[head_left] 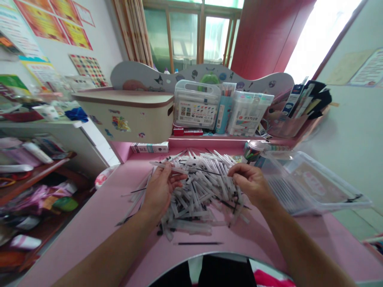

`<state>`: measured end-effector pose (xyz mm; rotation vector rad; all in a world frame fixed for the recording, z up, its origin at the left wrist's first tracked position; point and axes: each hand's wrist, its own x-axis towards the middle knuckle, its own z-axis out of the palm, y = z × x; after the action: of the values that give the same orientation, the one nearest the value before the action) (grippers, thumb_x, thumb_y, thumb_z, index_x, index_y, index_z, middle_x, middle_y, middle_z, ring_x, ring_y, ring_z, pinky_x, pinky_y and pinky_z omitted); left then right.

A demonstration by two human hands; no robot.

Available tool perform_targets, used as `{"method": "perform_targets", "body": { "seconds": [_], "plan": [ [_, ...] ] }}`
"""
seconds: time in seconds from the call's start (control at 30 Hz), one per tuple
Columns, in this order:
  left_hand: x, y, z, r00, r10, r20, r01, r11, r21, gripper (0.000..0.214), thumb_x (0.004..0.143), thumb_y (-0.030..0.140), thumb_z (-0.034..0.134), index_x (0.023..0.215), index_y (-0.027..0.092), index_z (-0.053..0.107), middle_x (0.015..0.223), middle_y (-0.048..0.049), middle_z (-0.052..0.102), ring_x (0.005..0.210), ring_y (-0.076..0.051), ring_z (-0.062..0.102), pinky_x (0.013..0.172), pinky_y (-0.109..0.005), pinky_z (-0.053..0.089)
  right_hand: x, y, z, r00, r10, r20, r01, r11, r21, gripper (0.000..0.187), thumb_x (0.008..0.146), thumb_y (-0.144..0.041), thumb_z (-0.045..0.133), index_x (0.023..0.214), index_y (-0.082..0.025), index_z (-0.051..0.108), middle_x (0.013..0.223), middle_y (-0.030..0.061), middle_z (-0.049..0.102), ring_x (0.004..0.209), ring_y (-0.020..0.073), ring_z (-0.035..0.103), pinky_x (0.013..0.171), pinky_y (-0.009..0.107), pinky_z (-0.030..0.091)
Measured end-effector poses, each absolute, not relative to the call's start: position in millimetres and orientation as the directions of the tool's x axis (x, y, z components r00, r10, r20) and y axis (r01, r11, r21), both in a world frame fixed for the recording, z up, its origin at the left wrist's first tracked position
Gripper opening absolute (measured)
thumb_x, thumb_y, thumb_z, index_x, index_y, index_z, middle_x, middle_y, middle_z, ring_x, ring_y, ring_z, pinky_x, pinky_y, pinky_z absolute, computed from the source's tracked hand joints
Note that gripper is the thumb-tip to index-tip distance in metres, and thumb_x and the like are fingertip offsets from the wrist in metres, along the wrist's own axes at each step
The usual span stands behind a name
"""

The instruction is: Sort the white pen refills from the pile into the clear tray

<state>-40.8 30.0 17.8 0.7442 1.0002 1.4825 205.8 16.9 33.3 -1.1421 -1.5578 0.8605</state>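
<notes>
My left hand pinches a whitish, see-through pen barrel between thumb and fingers, above the left part of the pile. In my right hand, thumb and fingertips are closed on the end of a thin dark pen refill, which points left toward the barrel. Whether the refill's left tip touches the barrel, I cannot tell. Beneath both hands spreads a heap of pen barrels, with dark caps and refills mixed in. A single dark refill lies apart near the desk's front edge.
The pink desk has a curved front edge. At right stands a clear plastic box with its lid tilted out. Behind the heap, a shelf holds a beige lidded bin, marker cases and a pen holder. A jar stands below.
</notes>
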Motion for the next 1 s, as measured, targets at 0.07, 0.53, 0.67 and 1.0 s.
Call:
{"method": "perform_targets", "body": {
  "seconds": [0.07, 0.53, 0.67, 1.0],
  "plan": [
    [-41, 30, 18, -0.157, 0.981, -0.113, -0.478, 0.024, 0.878, 0.018, 0.087, 0.034, 0.061, 0.090, 0.017, 0.054, 0.074, -0.0014, 0.071, 0.063, -0.014, 0.071, 0.047, -0.017, 0.048, 206, 17, 33, -0.084, 0.956, 0.280, 0.199, 0.291, -0.936, 0.014, 0.071, -0.025, 0.055, 0.071, -0.017, 0.066, 0.057, -0.0028, 0.050, 0.050, 0.0090, 0.040, 0.046, 0.021, 0.030],
    [-41, 32, 19, -0.132, 0.978, -0.160, -0.526, 0.068, 0.847, 0.010, 0.094, 0.023, 0.050, 0.091, 0.015, 0.056, 0.072, -0.0029, 0.071, 0.061, -0.015, 0.071, 0.044, -0.017, 0.049, 202, 16, 29, -0.081, 0.964, 0.253, 0.104, 0.261, -0.960, 0.013, 0.068, -0.020, 0.056, 0.068, -0.016, 0.068, 0.057, -0.0025, 0.053, 0.051, 0.0083, 0.041, 0.048, 0.021, 0.029],
    [-40, 32, 18, -0.130, 0.981, -0.146, -0.525, 0.057, 0.849, 0.009, 0.094, 0.022, 0.051, 0.092, 0.016, 0.056, 0.072, -0.0031, 0.071, 0.062, -0.016, 0.071, 0.044, -0.017, 0.049, 204, 18, 25, -0.072, 0.970, 0.233, 0.070, 0.238, -0.969, 0.012, 0.070, -0.021, 0.057, 0.069, -0.016, 0.069, 0.056, -0.0032, 0.050, 0.049, 0.0078, 0.038, 0.047, 0.021, 0.027],
    [-41, 31, 19, -0.108, 0.982, -0.153, -0.536, 0.072, 0.841, 0.009, 0.095, 0.020, 0.048, 0.094, 0.016, 0.056, 0.072, -0.0032, 0.072, 0.061, -0.015, 0.072, 0.045, -0.017, 0.051, 205, 18, 23, -0.078, 0.973, 0.215, 0.051, 0.220, -0.974, 0.012, 0.068, -0.021, 0.057, 0.068, -0.016, 0.068, 0.056, -0.0029, 0.052, 0.050, 0.0082, 0.039, 0.048, 0.022, 0.026]
  ]
}}
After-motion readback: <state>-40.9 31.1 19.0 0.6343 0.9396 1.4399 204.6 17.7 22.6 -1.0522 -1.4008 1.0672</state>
